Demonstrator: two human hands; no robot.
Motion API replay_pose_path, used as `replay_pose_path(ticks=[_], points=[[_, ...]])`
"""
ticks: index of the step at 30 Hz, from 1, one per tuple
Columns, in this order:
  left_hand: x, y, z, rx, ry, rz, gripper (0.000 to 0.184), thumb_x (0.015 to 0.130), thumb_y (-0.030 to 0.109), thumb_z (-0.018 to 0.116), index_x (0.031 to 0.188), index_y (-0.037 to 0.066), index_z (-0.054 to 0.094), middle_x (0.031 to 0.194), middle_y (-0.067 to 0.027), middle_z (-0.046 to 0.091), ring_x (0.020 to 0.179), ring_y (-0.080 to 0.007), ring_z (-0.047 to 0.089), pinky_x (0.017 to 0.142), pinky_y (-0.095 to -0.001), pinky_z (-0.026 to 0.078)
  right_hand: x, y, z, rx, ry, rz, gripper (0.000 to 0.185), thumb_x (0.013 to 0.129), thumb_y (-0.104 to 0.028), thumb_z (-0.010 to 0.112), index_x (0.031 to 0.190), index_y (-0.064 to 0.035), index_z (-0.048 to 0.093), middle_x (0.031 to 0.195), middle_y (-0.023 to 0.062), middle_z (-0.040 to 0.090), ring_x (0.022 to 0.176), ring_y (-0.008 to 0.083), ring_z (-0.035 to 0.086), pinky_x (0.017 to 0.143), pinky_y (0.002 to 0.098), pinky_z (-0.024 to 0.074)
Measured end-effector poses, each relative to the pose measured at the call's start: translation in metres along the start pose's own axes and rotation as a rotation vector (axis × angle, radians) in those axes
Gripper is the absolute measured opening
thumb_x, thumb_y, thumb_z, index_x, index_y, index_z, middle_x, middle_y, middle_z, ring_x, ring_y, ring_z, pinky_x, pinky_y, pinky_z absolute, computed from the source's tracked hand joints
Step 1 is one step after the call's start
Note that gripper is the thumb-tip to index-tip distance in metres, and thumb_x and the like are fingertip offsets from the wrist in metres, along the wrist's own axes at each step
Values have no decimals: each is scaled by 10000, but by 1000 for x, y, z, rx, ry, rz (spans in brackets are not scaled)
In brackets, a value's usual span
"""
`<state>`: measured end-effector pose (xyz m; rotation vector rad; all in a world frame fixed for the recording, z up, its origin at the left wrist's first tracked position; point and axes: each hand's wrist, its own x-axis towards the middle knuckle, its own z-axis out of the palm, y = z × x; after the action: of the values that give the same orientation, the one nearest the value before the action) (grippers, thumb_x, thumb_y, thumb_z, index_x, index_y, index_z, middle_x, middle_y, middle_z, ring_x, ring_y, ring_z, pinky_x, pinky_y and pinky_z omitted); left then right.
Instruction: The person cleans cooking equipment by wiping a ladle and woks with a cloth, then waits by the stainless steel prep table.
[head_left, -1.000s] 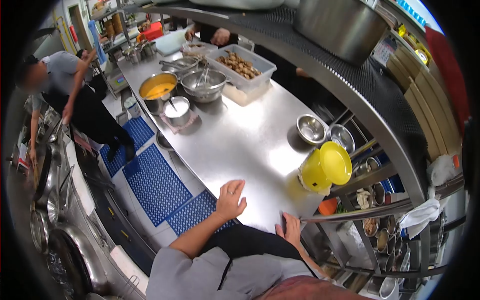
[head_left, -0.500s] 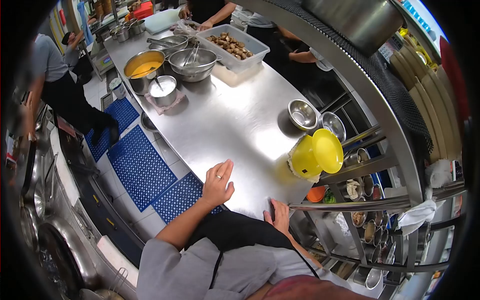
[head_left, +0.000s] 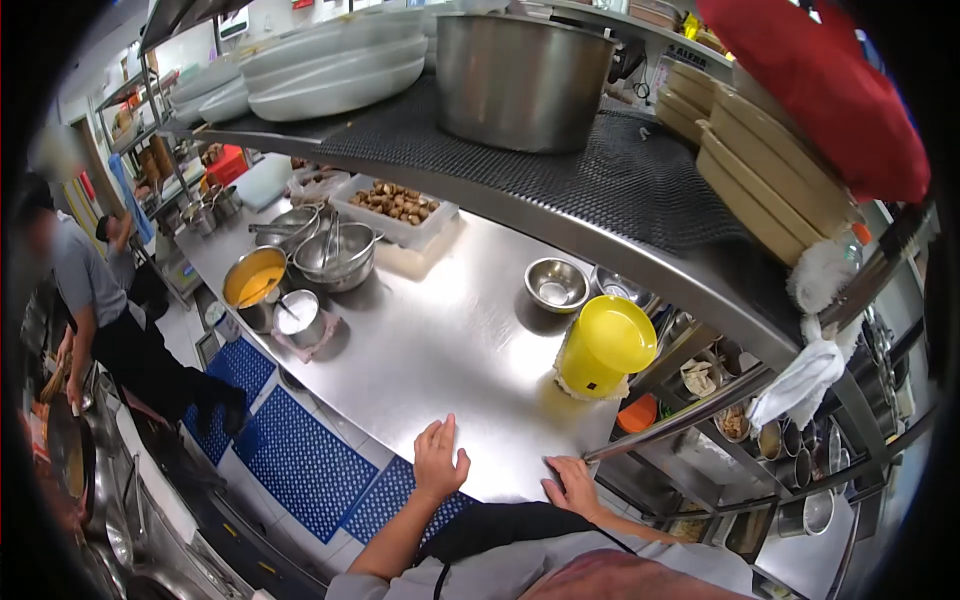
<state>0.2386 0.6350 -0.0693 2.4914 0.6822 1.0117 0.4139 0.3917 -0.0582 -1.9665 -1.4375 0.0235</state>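
My left hand (head_left: 440, 460) is held at the near edge of the steel table (head_left: 470, 370), fingers stretched out and nothing in it. My right hand (head_left: 573, 486) rests at the table's near right corner, fingers spread and empty. Closest to it is a yellow container (head_left: 590, 365) with a round yellow top, standing on a folded cloth. Just behind that sits a small steel bowl (head_left: 557, 284), with another steel bowl (head_left: 620, 285) partly hidden beside it.
On the table's far left stand a pot of orange liquid (head_left: 256, 278), a smaller pot of white stuff (head_left: 297, 316), steel bowls (head_left: 345, 255) and a tub of mushrooms (head_left: 396, 203). Overhead, a shelf (head_left: 640, 190) carries a large pot (head_left: 525, 80) and plates. A co-worker (head_left: 90, 290) stands left.
The view has tilted upward, so the overhead shelf with its plates and large pot now shows. Both hands stay near the table's edge, empty.
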Motion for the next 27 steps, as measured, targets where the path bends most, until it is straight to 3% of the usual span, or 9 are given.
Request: replay_pose_path(ticks=[5,12,20,21,24,25,27], points=[[-5,-2,6,44,23,-38,641,755,155,645,1368,-6,554,1165,-190,639,1186,-375,528,1014,-491,407,-2,6,-1,34,17,-40,398,864,-183,702,1212,-11,614,1139,174,642,1089,356,582,958,418,466],[-9,2,8,111,80,-38,652,725,112,640,1358,-9,546,1173,-182,644,1176,-381,541,1027,-496,386,-6,10,-2,76,10,-106,416,863,-193,694,1228,-15,599,1175,170,624,1122,354,555,999,438,432],[-11,8,13,197,53,-49,603,760,170,620,1329,-19,562,1120,-180,635,1117,-366,543,1008,-506,385,-12,15,-4,132,67,-186,423,856,-195,706,1226,-22,595,1194,167,597,1128,359,539,986,441,430],[-12,10,14,190,-13,-121,627,791,216,614,1366,-20,528,1211,-213,619,1193,-389,522,1054,-521,357,-12,13,-6,126,80,-207,424,846,-186,713,1219,-22,597,1188,168,594,1122,363,542,978,441,436],[-18,36,33,206,62,-248,672,820,256,610,1420,-15,475,1345,-253,561,1307,-429,459,1124,-531,304,-14,10,-12,150,74,-288,419,828,-171,720,1203,-24,604,1187,164,576,1133,363,532,982,436,442],[-22,49,39,222,15,-321,702,848,292,600,1463,1,430,1447,-263,485,1386,-459,381,1171,-544,245,-15,10,-13,150,70,-321,418,825,-168,721,1200,-25,606,1181,163,576,1132,361,533,985,435,442],[-37,74,57,301,32,-309,694,855,301,600,1465,14,437,1455,-263,477,1393,-462,369,1175,-548,235,-17,11,-16,163,51,-369,411,816,-154,723,1191,-28,611,1167,164,576,1123,362,541,988,433,447]])
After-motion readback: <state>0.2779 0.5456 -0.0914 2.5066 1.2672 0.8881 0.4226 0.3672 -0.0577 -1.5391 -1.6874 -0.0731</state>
